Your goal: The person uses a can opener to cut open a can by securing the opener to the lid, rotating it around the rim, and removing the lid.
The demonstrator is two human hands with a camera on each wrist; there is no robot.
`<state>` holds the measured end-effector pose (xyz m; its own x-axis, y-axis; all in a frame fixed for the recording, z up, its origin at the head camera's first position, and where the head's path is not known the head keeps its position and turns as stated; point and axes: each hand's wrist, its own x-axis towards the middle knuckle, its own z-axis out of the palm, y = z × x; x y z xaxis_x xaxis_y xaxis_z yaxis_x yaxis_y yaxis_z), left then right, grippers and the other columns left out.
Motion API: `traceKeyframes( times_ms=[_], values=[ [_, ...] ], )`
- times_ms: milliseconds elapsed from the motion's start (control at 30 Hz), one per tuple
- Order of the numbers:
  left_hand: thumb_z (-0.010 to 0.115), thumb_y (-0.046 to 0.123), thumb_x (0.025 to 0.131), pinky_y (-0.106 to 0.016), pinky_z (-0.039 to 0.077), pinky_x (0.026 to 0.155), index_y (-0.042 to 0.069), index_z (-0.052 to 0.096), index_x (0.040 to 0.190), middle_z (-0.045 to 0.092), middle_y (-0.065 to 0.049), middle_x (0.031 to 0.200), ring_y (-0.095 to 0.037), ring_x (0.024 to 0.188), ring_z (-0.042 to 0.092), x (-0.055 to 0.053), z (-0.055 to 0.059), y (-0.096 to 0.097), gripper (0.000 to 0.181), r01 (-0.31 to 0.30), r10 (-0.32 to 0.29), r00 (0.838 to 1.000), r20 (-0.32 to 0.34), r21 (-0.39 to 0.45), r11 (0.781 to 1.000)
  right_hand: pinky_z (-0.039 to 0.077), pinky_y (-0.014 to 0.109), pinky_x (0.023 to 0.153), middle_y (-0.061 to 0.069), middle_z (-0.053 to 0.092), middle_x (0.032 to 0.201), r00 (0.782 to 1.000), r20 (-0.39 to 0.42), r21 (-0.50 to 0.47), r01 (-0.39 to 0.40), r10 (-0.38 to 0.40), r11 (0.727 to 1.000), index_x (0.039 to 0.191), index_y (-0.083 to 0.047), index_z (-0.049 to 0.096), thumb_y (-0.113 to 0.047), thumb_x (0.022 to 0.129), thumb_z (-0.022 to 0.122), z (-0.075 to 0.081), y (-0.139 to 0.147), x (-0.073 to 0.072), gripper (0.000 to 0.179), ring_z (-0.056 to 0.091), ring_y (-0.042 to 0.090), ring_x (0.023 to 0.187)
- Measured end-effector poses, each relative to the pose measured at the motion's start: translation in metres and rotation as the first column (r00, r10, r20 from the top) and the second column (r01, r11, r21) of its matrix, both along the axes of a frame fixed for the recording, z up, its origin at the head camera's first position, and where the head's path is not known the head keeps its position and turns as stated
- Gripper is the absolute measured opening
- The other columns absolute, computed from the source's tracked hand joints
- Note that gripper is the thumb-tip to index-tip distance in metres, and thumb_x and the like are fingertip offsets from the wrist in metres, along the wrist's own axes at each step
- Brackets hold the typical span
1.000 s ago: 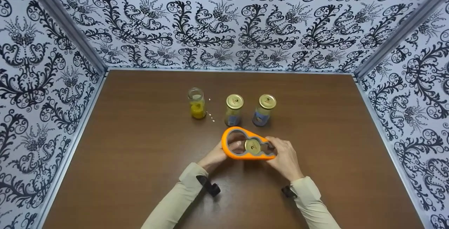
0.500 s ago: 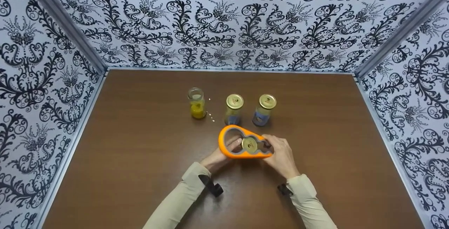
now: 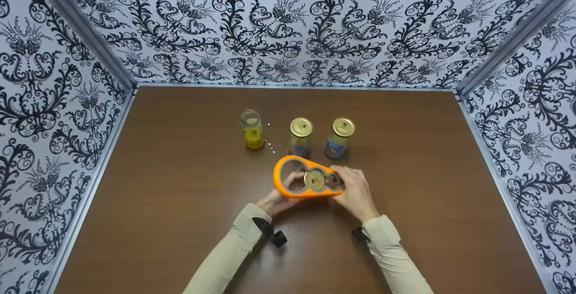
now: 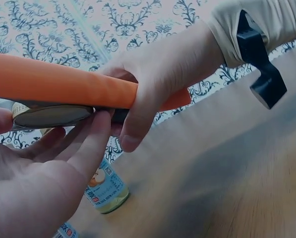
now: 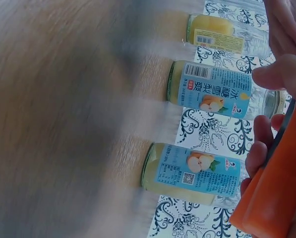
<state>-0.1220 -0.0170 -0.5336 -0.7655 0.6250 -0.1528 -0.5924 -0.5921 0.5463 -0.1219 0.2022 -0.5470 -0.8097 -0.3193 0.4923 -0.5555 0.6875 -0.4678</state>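
An orange jar opener (image 3: 277,179) with a grey toothed inner edge is held above the table, its narrow end gripped by my right hand (image 3: 356,192). A gold jar lid (image 3: 314,180) sits in its middle opening. From below, my left hand (image 3: 276,200) pinches this lid, the thumb reaching up through the large opening. In the left wrist view the lid's underside (image 4: 53,118) shows with no jar under it, between left thumb and fingers. An open glass jar (image 3: 253,138) with yellow fruit stands at the back left.
Two jars with gold lids and blue labels, a middle one (image 3: 301,128) and a right one (image 3: 343,128), stand upright behind the opener. Small white drops (image 3: 273,151) lie on the brown table (image 3: 180,172) beside the open jar. Patterned walls (image 3: 283,28) enclose the back and sides.
Both hands have carried the jar opener with the lid a little left and slightly away from the body. The jars on the table have stayed in place.
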Motion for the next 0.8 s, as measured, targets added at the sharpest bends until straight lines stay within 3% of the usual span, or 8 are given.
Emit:
traceKeyframes(
  times_ms=[133, 200, 267, 367, 600, 800],
  values=[
    [0.034, 0.017, 0.101, -0.024, 0.044, 0.087, 0.018, 0.061, 0.100, 0.063, 0.001, 0.100, -0.012, 0.094, 0.057, -0.001, 0.000, 0.001, 0.027, -0.007, 0.008, 1.000, -0.016, 0.016, 1.000, 0.042, 0.045, 0.084, 0.011, 0.066, 0.099, 1.000, 0.021, 0.007, 0.000, 0.000, 1.000, 0.113, -0.002, 0.063, -0.005, 0.056, 0.088, 0.001, -0.002, -0.001, 0.062, 0.061, 0.029, 0.089],
    [0.046, 0.021, 0.100, -0.025, 0.043, 0.089, 0.018, 0.058, 0.102, 0.063, 0.001, 0.102, -0.013, 0.097, 0.057, -0.003, -0.002, 0.001, 0.012, -0.009, 0.011, 1.000, -0.027, 0.046, 0.999, 0.041, 0.045, 0.085, 0.011, 0.066, 0.099, 1.000, 0.029, 0.006, 0.004, -0.004, 1.000, 0.113, -0.002, 0.062, -0.007, 0.057, 0.088, 0.002, -0.003, -0.001, 0.062, 0.061, 0.029, 0.090],
    [0.058, 0.024, 0.095, -0.026, 0.043, 0.090, 0.017, 0.059, 0.100, 0.064, 0.001, 0.102, -0.013, 0.098, 0.058, -0.005, -0.004, 0.000, 0.008, -0.011, 0.013, 0.999, -0.034, 0.062, 0.998, 0.041, 0.046, 0.085, 0.011, 0.066, 0.098, 0.999, 0.033, 0.001, 0.010, -0.010, 1.000, 0.113, -0.003, 0.062, -0.009, 0.058, 0.089, 0.003, -0.005, -0.001, 0.061, 0.061, 0.029, 0.090],
    [0.076, 0.034, 0.081, -0.025, 0.044, 0.087, 0.016, 0.063, 0.096, 0.065, 0.001, 0.099, -0.013, 0.094, 0.059, -0.008, -0.006, -0.002, 0.027, -0.011, 0.013, 0.999, -0.030, 0.083, 0.996, 0.041, 0.046, 0.084, 0.010, 0.066, 0.098, 0.999, 0.026, 0.000, 0.024, -0.024, 1.000, 0.112, -0.003, 0.062, -0.010, 0.058, 0.089, 0.004, -0.008, -0.001, 0.061, 0.061, 0.028, 0.089],
    [0.077, 0.043, 0.076, -0.023, 0.042, 0.082, 0.017, 0.061, 0.091, 0.060, 0.002, 0.091, -0.009, 0.084, 0.055, -0.012, -0.009, -0.004, 0.034, -0.044, 0.047, 0.995, -0.090, 0.026, 0.999, 0.040, 0.044, 0.082, 0.008, 0.066, 0.096, 0.997, 0.051, -0.001, 0.061, -0.061, 0.998, 0.112, -0.005, 0.062, -0.015, 0.059, 0.089, 0.011, -0.011, 0.001, 0.060, 0.061, 0.028, 0.088],
    [0.084, 0.037, 0.068, -0.029, 0.043, 0.089, 0.009, 0.053, 0.114, 0.057, -0.006, 0.104, -0.017, 0.095, 0.056, -0.017, -0.008, -0.008, 0.063, -0.082, 0.081, 0.995, -0.053, -0.025, 0.996, 0.039, 0.043, 0.082, 0.009, 0.067, 0.098, 0.989, 0.105, -0.013, 0.106, -0.104, 0.994, 0.112, -0.005, 0.063, -0.015, 0.059, 0.088, 0.015, -0.007, 0.003, 0.059, 0.060, 0.028, 0.089]
  ],
)
